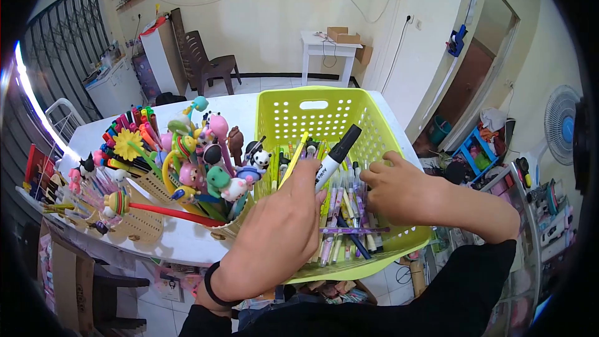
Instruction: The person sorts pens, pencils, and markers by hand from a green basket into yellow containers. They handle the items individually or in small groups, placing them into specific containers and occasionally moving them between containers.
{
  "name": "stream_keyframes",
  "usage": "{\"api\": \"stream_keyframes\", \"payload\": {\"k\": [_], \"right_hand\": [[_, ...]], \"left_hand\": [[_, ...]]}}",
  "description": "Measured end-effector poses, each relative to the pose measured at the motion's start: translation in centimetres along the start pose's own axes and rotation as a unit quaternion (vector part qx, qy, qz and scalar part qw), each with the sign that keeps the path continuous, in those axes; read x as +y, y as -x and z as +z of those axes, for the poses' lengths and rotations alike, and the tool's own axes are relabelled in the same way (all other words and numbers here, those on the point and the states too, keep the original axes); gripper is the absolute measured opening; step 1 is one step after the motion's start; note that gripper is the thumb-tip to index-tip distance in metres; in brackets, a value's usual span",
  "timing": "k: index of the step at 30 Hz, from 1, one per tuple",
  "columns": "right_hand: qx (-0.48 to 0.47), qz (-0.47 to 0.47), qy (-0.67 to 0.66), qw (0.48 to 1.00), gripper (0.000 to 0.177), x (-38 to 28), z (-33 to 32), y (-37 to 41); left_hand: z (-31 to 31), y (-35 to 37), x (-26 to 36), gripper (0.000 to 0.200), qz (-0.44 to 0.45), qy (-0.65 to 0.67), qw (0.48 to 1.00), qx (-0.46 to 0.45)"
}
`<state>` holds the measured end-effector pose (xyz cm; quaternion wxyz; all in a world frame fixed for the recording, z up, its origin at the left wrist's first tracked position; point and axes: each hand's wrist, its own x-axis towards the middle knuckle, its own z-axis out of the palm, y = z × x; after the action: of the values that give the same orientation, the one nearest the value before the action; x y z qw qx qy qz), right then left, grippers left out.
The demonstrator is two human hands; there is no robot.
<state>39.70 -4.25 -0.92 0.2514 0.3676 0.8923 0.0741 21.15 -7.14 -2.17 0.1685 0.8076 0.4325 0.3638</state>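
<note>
A yellow-green plastic basket (368,115) with round holes stands on the white table, holding many pens and markers. My left hand (281,221), a black band on its wrist, is over the basket's left part. It is closed around a black-and-white marker (334,157), tilted with its black cap up. A yellow pencil (295,159) sticks up beside its fingers. My right hand (396,190) reaches into the basket's right side with fingers bent down among the pens; their tips are partly hidden. Clear-barrelled pens (342,198) and a dark blue pen (354,238) lie between the hands.
Left of the basket, holders on the white table (187,251) carry pens with animal toppers (218,181), a yellow flower pen (128,143) and coloured markers (134,118). Beyond are a brown chair (212,62) and a small white table (312,40). Shelves (530,237) stand at right.
</note>
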Motion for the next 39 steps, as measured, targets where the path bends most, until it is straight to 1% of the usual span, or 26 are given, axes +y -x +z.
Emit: {"api": "stream_keyframes", "payload": {"k": [2, 3, 5, 6, 8, 9, 11, 15, 17, 21, 23, 24, 26, 30, 32, 35, 39], "right_hand": [[0.024, 0.006, 0.05, 0.998, 0.012, -0.4, 0.9, -0.1], [0.024, 0.005, 0.051, 0.998, 0.012, -0.3, 1.0, -0.2], [-0.009, -0.006, 0.079, 0.997, 0.017, -0.3, 1.3, -0.3], [-0.01, -0.007, 0.079, 0.997, 0.017, -0.4, 1.2, -0.3], [0.026, 0.002, 0.043, 0.999, 0.027, -0.5, 1.0, -0.3], [0.026, 0.002, 0.043, 0.999, 0.027, -0.5, 0.6, -0.4], [-0.015, -0.015, 0.055, 0.998, 0.034, -0.2, -0.2, -0.5], [-0.027, -0.031, 0.073, 0.997, 0.033, 0.3, -0.3, -0.9], [-0.004, -0.029, 0.014, 0.999, 0.029, 0.8, -0.4, -0.7], [-0.013, -0.022, 0.011, 1.0, 0.028, 1.1, -0.1, -0.5], [0.0, -0.001, 0.053, 0.999, 0.029, 0.7, 0.2, -0.4], [0.001, 0.0, 0.05, 0.999, 0.029, 0.7, 0.4, -0.4], [0.038, -0.017, 0.061, 0.997, 0.025, 0.8, 0.4, -0.3], [0.009, -0.009, 0.049, 0.999, 0.024, 0.6, -0.5, -0.1], [0.02, -0.005, 0.03, 0.999, 0.025, 0.5, 0.1, -0.2], [0.026, -0.009, 0.01, 1.0, 0.027, 0.5, -0.4, 0.0], [0.026, -0.002, 0.043, 0.999, 0.027, 0.3, 0.2, 0.0]], "left_hand": [[0.0, 0.0, -0.1, 0.024, 0.006, 0.0, 1.0, -0.001], [0.0, 0.0, -0.1, 0.024, 0.006, 0.0, 1.0, 0.0], [0.0, 0.0, 0.0, 0.024, 0.01, -0.004, 1.0, 0.001], [0.0, 0.1, -0.1, 0.024, 0.008, -0.003, 1.0, 0.001], [0.0, 0.0, -0.1, 0.024, 0.013, 0.004, 1.0, 0.001], [-0.1, 0.0, -0.1, 0.024, 0.013, 0.003, 1.0, 0.001], [-0.2, 0.0, 0.0, 0.024, 0.005, 0.001, 1.0, 0.0], [0.0, 0.0, -0.2, 0.024, 0.006, 0.012, 1.0, 0.014], [0.0, 0.0, -0.1, 0.023, 0.005, 0.03, 0.999, 0.02], [0.1, 0.0, -0.2, 0.022, 0.011, 0.027, 0.999, 0.02], [0.1, 0.0, -0.2, 0.022, 0.01, 0.028, 0.999, 0.019], [0.1, 0.0, -0.2, 0.022, 0.011, 0.026, 0.999, 0.016], [0.1, 0.0, -0.3, 0.022, 0.006, 0.023, 1.0, 0.017], [0.0, 0.1, -0.1, 0.022, 0.0, 0.018, 1.0, 0.018], [0.1, 0.0, -0.1, 0.021, 0.009, 0.022, 0.999, 0.027], [-0.1, 0.0, -0.1, 0.021, -0.008, 0.029, 0.999, 0.012], [0.0, 0.1, -0.1, 0.022, -0.003, 0.017, 1.0, 0.019]]}}
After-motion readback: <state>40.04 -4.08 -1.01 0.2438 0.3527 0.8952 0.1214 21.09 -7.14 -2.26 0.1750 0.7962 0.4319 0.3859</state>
